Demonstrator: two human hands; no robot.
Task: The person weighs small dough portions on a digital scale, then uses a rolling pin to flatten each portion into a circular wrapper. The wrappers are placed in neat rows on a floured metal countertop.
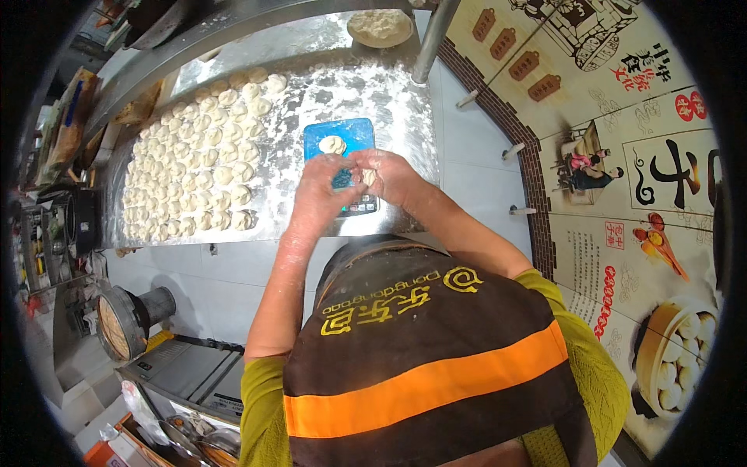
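Observation:
Both my hands meet over a blue digital scale (354, 131) on the floured metal table. My right hand (391, 177) is closed round a small piece of pale dough (369, 177), which shows at its fingertips. My left hand (317, 191) comes in from the other side, its thumb and fingers apart, with the blue of the scale showing between them. Its fingertips lie close to the dough piece; whether they touch it I cannot make out. A lump of dough (332, 145) rests on the scale just beyond my fingers. My hands hide part of the scale.
Rows of several dough pieces (191, 167) cover the table's left side. A bowl of flour (380, 28) stands at the back beside a metal post (434, 40). A metal rail (249, 23) crosses above the table's far side. Grey cabinets (183, 370) stand at the lower left.

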